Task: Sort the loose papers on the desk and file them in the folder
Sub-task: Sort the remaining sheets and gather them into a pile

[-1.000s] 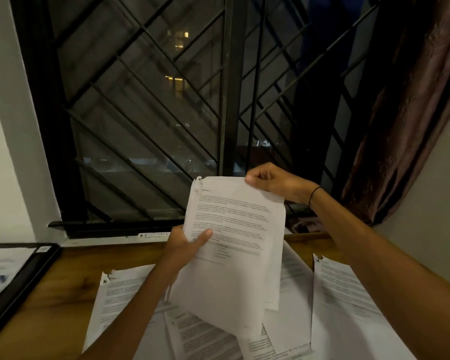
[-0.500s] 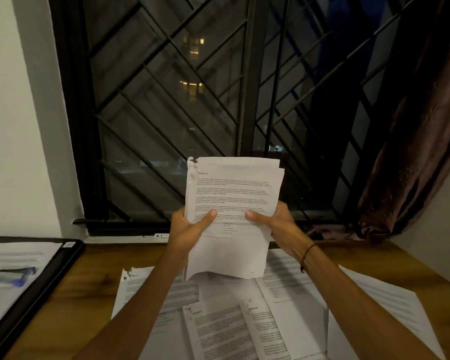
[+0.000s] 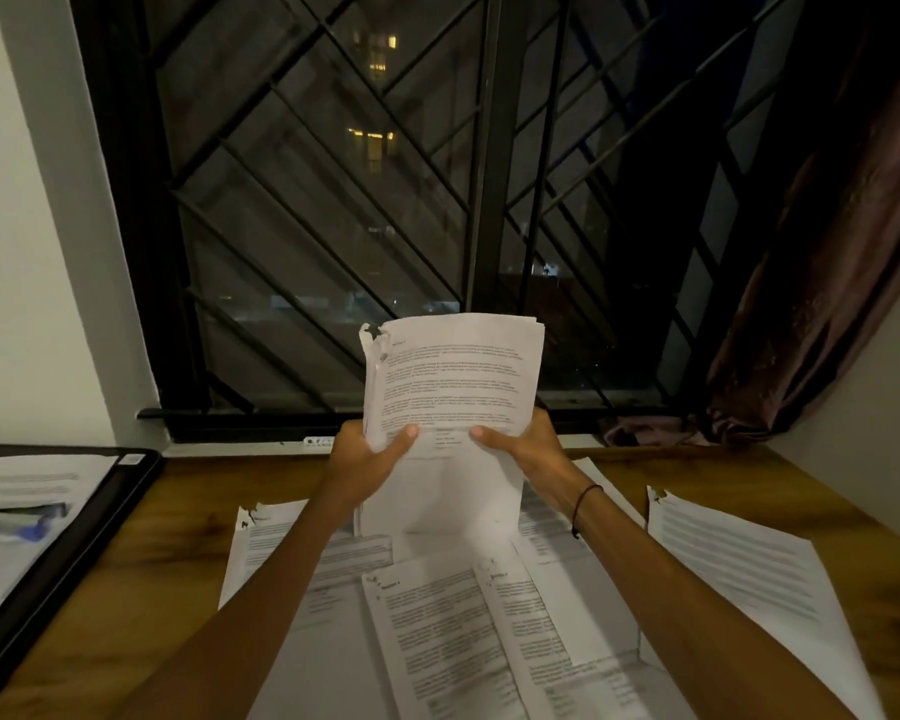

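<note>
Folder (image 3: 126,491) cropped at left edge; printed text on held stack (image 3: 453,387) illegibly small.

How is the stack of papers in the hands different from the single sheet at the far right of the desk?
The stack is held upright by the left hand and right hand; the sheet lies flat on the desk, untouched. The stack has several pages; the sheet seems single. Both are white, printed, with a torn top-left corner.

Held stack (image 3: 450,402) standing upright above loose papers (image 3: 437,641) lying on desk (image 3: 178,537); folder (image 3: 100,517) lying left; window (image 3: 385,200) sitting behind.
</note>
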Motion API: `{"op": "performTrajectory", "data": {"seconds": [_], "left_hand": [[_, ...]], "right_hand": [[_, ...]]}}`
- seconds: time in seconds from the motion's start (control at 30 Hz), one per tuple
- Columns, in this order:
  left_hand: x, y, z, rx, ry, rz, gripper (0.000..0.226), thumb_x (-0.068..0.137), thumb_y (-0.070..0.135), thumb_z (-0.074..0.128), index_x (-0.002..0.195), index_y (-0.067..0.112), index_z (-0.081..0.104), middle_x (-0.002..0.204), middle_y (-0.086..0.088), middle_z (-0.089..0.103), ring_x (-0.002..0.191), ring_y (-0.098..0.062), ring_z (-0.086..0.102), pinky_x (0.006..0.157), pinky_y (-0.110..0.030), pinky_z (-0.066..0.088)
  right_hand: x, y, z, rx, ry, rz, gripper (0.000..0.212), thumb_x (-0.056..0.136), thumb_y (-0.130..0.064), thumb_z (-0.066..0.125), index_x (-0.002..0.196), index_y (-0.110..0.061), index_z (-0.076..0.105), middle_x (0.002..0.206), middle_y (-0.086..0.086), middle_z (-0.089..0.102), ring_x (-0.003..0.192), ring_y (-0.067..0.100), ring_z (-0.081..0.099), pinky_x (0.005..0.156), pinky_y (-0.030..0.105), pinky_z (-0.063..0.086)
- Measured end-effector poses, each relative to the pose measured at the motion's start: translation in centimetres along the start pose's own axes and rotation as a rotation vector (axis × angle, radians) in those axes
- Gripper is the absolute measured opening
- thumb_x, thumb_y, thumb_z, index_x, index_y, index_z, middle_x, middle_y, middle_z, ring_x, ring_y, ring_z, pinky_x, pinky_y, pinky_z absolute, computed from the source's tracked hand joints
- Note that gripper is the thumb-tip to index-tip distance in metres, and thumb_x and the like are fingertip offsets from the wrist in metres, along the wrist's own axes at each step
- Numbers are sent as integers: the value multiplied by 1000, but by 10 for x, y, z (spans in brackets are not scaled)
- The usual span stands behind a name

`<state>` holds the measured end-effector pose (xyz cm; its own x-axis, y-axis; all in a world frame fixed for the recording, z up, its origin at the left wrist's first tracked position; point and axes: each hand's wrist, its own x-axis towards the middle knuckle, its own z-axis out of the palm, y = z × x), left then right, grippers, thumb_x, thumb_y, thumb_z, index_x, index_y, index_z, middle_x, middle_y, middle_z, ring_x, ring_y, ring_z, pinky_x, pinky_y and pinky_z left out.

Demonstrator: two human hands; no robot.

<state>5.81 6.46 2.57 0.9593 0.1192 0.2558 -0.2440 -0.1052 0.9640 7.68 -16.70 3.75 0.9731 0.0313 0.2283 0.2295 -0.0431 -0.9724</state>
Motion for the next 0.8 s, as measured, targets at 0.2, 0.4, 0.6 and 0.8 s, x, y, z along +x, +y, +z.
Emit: {"op": "performTrajectory", "data": {"seconds": [0.2, 0.4, 0.6, 0.8], "left_hand": [[11, 9, -14, -45, 107, 27, 37, 96, 25, 70, 127, 6, 64, 116, -4, 66, 105, -20, 63, 82, -27, 52], [12, -20, -52, 181, -9, -236, 43, 94, 39, 71, 127, 11, 64, 110, -8, 71, 94, -25, 70, 75, -37, 57], [3, -48, -41, 243, -35, -319, 23, 95, 31, 71, 108, 12, 68, 95, -2, 73, 81, -19, 71, 63, -30, 55], [0, -57, -39, 287, -86, -354, 18, 95, 38, 70, 101, 21, 67, 98, -2, 74, 83, -24, 74, 67, -36, 58]], "right_hand": [[-1, -12, -4, -47, -70, -34, 44, 96, -38, 68, 130, -11, 60, 123, 7, 72, 110, 23, 72, 92, 42, 61], [12, 22, -72, -481, 41, 51, 29, 90, -13, 78, 116, -10, 64, 109, 16, 72, 104, 31, 71, 97, 45, 57], [7, 53, -108, -884, -241, 130, 66, 84, -26, 84, 140, -28, 49, 137, -3, 54, 125, 21, 56, 103, 39, 53], [25, 58, -98, -1070, -431, 212, 89, 81, -31, 84, 153, -34, 33, 156, -2, 42, 143, 25, 40, 118, 58, 34]]}}
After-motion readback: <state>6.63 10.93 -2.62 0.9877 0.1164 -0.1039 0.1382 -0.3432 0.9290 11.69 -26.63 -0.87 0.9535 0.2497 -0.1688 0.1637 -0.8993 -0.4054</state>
